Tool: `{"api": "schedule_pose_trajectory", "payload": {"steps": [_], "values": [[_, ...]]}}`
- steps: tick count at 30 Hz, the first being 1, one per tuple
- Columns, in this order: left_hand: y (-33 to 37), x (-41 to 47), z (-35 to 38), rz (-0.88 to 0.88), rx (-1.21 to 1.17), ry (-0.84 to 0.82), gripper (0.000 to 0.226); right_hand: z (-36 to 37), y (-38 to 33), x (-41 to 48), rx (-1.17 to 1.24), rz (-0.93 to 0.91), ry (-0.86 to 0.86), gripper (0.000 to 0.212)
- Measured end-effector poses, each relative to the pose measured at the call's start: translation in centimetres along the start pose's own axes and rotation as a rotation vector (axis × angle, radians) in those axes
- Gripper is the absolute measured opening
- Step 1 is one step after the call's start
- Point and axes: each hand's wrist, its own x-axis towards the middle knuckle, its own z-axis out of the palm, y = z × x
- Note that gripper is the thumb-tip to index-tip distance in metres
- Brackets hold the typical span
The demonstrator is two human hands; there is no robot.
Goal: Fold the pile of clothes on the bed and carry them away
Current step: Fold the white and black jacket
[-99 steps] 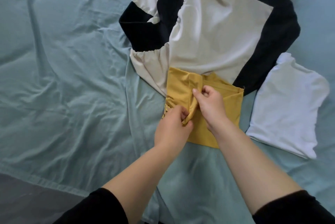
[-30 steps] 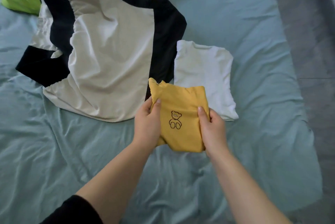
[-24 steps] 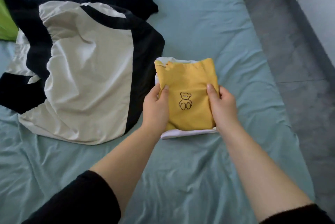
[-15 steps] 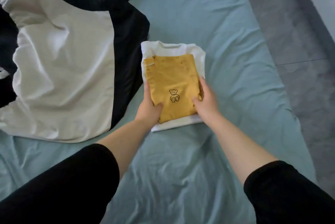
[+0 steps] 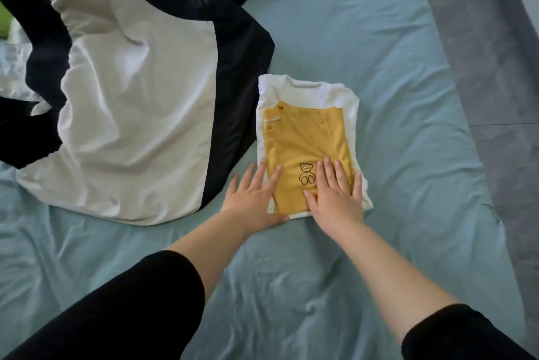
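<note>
A folded yellow garment point(image 5: 303, 141) with a small bear drawing lies on top of a folded white garment point(image 5: 306, 88) on the bed. My left hand point(image 5: 253, 196) lies flat with straight fingers on the stack's near left corner. My right hand point(image 5: 335, 190) presses flat on the yellow garment's near right part. An unfolded white and black garment point(image 5: 140, 82) is spread out to the left of the stack.
The bed is covered by a wrinkled teal sheet point(image 5: 291, 286). A bit of green cloth point(image 5: 4, 21) shows at the far left edge. A grey floor point(image 5: 495, 68) runs along the bed's right side.
I carried the folded yellow garment to the right and laid it on the white one. Both hands let go of its sides and now lie flat on top.
</note>
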Motion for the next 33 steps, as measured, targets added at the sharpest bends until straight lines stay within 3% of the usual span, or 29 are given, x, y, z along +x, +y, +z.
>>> {"api": "schedule_pose_trajectory", "payload": {"steps": [3, 6, 8, 10, 12, 13, 14, 17, 20, 23, 25, 28, 31, 33], "values": [[-1.5, -3.5, 0.5, -0.044, -0.112, 0.119, 0.099, -0.9, -2.6, -1.7, 0.103, -0.115, 0.172, 0.063], [-6.3, -9.6, 1.7, -0.187, -0.101, 0.259, 0.104, -0.9, -8.5, -2.6, 0.138, -0.433, 0.192, 0.076], [-10.8, -13.5, 2.1, -0.399, -0.141, 0.281, 0.111, -0.8, -13.6, -2.2, 0.117, -0.536, 0.127, 0.096], [-15.2, -16.3, 2.2, -0.705, -0.289, 0.235, 0.119, -0.8, -17.6, -1.1, 0.105, -0.522, 0.088, 0.106], [-19.0, -18.4, 2.7, -0.929, -0.499, 0.151, 0.125, -1.0, -20.6, 0.1, 0.056, -0.523, 0.073, 0.094], [-20.3, -19.0, 3.1, -0.96, -0.563, 0.113, 0.126, -1.1, -21.7, 0.7, 0.047, -0.533, 0.082, 0.084], [-21.1, -19.5, 3.5, -0.946, -0.594, 0.086, 0.126, -1.2, -22.6, 1.0, 0.088, -0.527, 0.093, 0.073], [-22.0, -20.1, 3.9, -0.86, -0.696, 0.088, 0.121, -1.4, -25.1, 0.2, 0.524, -0.376, 0.137, 0.038], [-22.6, -21.4, 2.7, -0.808, -0.836, 0.122, 0.106, -1.4, -27.3, -2.3, 0.713, -0.203, -0.012, 0.015], [-22.6, -23.1, 1.1, -0.684, -1.062, 0.17, 0.096, -1.6, -29.9, -6.6, 0.844, -0.132, -0.175, 0.015], [-21.2, -24.0, 0.0, -0.61, -1.356, 0.21, 0.094, -1.9, -32.0, -10.2, 0.976, -0.163, -0.308, 0.02], [-19.3, -25.0, -0.7, -0.767, -1.813, 0.296, 0.07, -2.6, -34.2, -15.7, 1.122, -0.171, -0.476, 0.021], [-18.1, -27.4, -0.7, -0.86, -1.872, 0.425, 0.043, -3.4, -33.5, -20.7, 1.107, -0.153, -0.467, 0.01], [-17.3, -29.4, -1.3, -0.833, -1.844, 0.42, 0.044, -4.5, -32.0, -23.5, 1.131, -0.204, -0.482, 0.012]]}}
